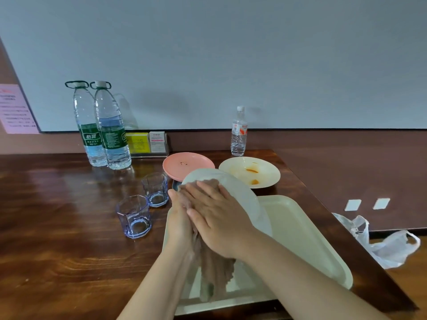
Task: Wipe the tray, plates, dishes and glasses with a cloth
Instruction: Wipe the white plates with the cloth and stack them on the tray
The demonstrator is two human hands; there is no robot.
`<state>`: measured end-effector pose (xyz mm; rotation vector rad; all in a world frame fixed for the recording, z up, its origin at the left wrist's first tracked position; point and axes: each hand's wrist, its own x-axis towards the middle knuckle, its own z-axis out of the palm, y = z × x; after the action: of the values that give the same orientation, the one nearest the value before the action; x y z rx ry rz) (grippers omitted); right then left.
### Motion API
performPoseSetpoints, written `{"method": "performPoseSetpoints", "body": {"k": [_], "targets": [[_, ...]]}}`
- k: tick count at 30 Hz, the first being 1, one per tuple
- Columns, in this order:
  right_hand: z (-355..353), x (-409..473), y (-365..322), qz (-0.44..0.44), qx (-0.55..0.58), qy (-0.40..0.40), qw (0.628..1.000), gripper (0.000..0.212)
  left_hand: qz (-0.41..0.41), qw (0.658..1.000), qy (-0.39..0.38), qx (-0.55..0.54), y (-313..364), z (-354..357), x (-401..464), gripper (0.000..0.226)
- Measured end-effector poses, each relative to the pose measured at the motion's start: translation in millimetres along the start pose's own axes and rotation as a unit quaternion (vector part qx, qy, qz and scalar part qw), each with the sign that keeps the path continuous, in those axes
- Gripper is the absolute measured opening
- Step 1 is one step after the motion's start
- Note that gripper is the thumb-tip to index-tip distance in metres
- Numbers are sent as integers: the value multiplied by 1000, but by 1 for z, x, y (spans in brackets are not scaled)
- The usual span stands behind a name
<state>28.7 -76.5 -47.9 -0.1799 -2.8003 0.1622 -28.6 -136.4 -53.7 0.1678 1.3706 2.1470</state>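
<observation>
Above the cream tray (307, 236) I hold a white plate (240, 195) tilted on edge. My left hand (179, 222) grips its left rim from behind. My right hand (217, 215) lies flat, fingers straight, pressing a brownish cloth (215, 273) against the plate's face; the cloth's loose end hangs down over the tray. A pink plate (188, 165) with small specks and a cream plate (249, 172) with orange smears rest on the table behind. Two bluish glasses (134, 215) (156, 189) stand left of the tray. A dark dish (176, 184) peeks out behind the white plate.
Two large water bottles (102, 125) stand at the back left beside a card holder (149, 144). A small bottle (239, 132) stands behind the cream plate. The wooden table (57, 215) ends at the right, where a plastic bag (383, 245) lies beyond the edge.
</observation>
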Motion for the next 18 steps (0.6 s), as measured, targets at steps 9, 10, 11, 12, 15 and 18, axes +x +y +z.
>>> {"method": "performPoseSetpoints", "body": {"k": [9, 10, 11, 12, 15, 18], "targets": [[-42, 55, 20, 75, -66, -92, 991, 36, 27, 992, -65, 102, 5, 8, -11, 63], [-45, 58, 21, 78, -85, -109, 987, 33, 17, 992, -75, 96, 6, 7, -13, 70], [-50, 60, 22, 78, -100, -114, 985, 29, 11, 992, -80, 97, 6, 5, -13, 73], [-54, 62, 25, 93, -96, -113, 985, 29, -1, 991, -87, 98, 6, 3, -13, 71], [-57, 69, 53, 188, 33, -131, 973, 45, -23, 988, -105, 108, 8, -3, -13, 43], [-58, 61, 85, 256, 243, -105, 930, 63, -36, 990, -95, 102, 9, -12, -6, 38]]}}
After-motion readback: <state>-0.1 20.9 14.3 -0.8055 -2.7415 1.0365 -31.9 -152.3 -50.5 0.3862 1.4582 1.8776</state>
